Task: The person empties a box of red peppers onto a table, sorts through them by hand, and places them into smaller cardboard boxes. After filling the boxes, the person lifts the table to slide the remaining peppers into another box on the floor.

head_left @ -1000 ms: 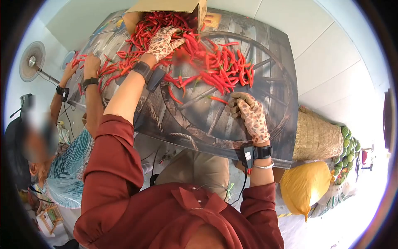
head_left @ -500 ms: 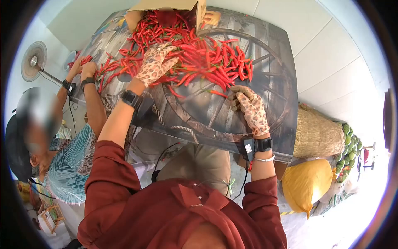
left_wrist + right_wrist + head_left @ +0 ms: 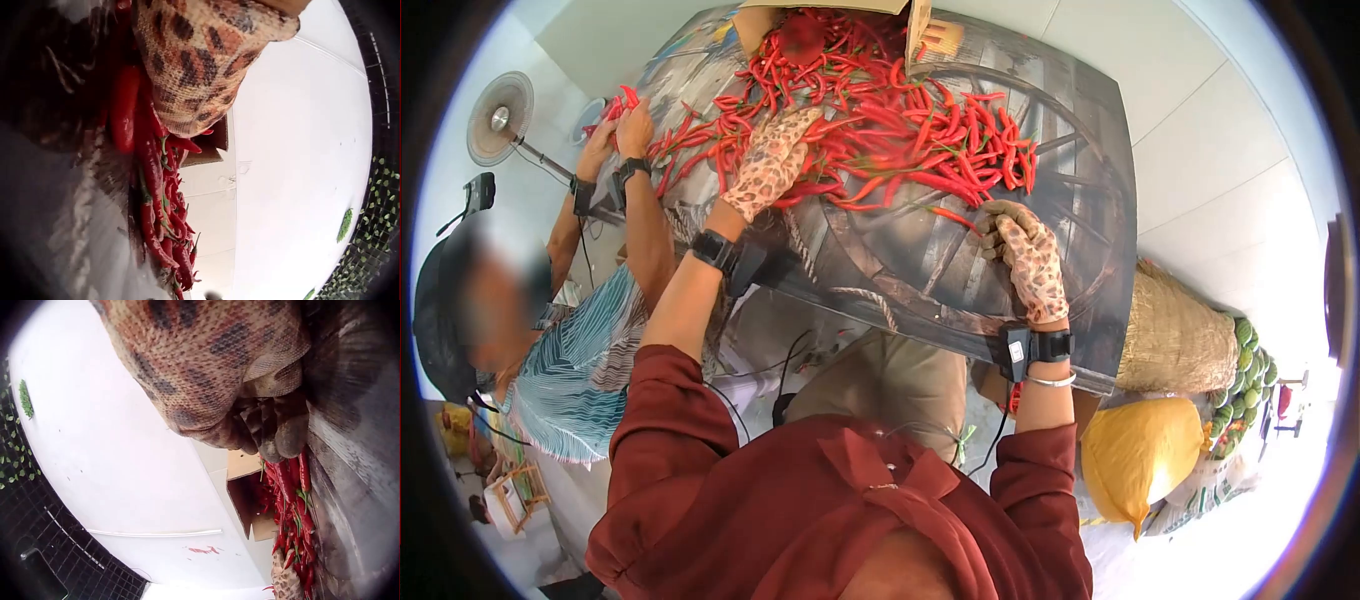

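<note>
My left hand (image 3: 772,160), in a leopard-print glove, lies over the near left part of a heap of red chili peppers (image 3: 960,140). Its fingers stretch along the chilies toward the right; in the left wrist view the back of the glove (image 3: 194,62) hides the fingertips. To the right of the heap, my right hand (image 3: 1025,255) wears a matching glove with dark, dirty-looking fingers. These fingers are curled, and the end of a single red chili (image 3: 952,215) sits between the fingertips, its green stem pointing away from the hand, toward the heap.
A cardboard box (image 3: 918,35) lies on its side at the back, chilies spilling from its mouth onto the wood-patterned table (image 3: 880,255). On the left another person's hands (image 3: 635,130) hold chilies. A yellow sack (image 3: 1140,460) and watermelons (image 3: 1245,370) stand right of the table.
My left hand has come back from the box mouth toward the near side of the heap, and its spread fingers have drawn together. The right hand keeps its place beside the single chili.
</note>
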The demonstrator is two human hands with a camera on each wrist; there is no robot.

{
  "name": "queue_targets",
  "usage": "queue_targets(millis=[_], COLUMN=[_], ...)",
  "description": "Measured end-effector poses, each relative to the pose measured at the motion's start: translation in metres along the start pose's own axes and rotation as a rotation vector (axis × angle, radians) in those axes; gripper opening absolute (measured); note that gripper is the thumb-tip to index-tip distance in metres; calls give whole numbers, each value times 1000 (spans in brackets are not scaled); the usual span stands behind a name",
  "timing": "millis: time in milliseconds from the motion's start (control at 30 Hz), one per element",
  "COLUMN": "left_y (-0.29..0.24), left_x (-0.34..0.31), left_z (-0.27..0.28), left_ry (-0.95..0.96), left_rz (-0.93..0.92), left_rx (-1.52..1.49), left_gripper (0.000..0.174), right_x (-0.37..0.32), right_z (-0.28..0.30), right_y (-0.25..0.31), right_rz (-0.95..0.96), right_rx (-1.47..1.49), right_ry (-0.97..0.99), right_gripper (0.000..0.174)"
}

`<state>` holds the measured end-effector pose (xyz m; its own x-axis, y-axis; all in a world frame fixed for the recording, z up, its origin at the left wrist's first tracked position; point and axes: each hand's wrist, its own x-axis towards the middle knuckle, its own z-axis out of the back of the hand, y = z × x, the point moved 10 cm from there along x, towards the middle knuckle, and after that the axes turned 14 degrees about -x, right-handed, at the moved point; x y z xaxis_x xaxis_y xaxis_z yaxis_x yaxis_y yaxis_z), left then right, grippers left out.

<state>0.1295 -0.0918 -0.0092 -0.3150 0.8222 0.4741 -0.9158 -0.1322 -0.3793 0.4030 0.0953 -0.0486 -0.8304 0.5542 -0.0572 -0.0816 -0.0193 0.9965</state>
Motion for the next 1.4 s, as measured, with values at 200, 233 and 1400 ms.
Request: queue_targets(millis=[200,233,1400], left_y=[-1,-5,-339], left_x=[-18,-19,-48], left_z=[5,6,-167], left_ry=[-31,-16,641], left_rz=[59,42,-518], left_rx=[-74,-52,-83], left_gripper=[52,52,77], right_x=[2,2,-308], right_z=[0,-1,231], right_y=[-1,0,-101], right_rz=[12,16,100], right_rx=[20,18,337], right_ry=[-3,1,-930], right_gripper=[25,25,31])
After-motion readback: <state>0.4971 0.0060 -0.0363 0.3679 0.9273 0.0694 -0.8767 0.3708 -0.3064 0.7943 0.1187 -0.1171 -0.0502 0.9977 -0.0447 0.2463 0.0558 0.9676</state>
